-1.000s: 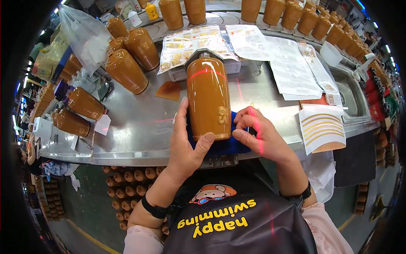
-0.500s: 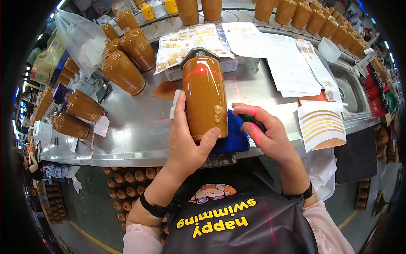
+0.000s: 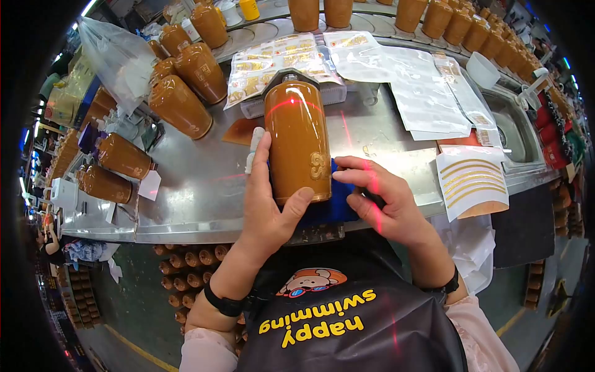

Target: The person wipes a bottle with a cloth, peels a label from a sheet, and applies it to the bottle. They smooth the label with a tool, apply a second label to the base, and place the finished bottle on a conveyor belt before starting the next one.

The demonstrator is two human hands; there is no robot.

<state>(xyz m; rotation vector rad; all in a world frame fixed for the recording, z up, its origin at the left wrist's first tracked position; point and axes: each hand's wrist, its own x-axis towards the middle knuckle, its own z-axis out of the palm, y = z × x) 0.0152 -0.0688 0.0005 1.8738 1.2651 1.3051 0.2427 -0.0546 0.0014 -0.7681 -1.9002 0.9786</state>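
A glossy brown bottle (image 3: 293, 139) lies tilted in front of me, its neck in a dark angular rest (image 3: 286, 77). Wrapped around its left side and base is my left hand (image 3: 268, 214), with a white covering on one finger. A gold emblem (image 3: 319, 166) shows low on the bottle's right side, and a red laser line crosses its upper part. Just right of the emblem, my right hand (image 3: 390, 204) is closed around a small dark tool (image 3: 374, 198), mostly hidden by the fingers. Blue cloth (image 3: 341, 206) lies beneath the bottle.
Several brown bottles (image 3: 180, 108) stand at the left. Sticker sheets (image 3: 269, 65) and white sheets (image 3: 424, 93) lie behind. A card with gold curved strips (image 3: 472, 183) sits at the right, near a sink (image 3: 517, 133). More bottles (image 3: 409, 15) line a conveyor at the back.
My right hand has moved slightly left, closer to the bottle. The emblem has shifted a little left and up. Bottles on the back conveyor have moved right.
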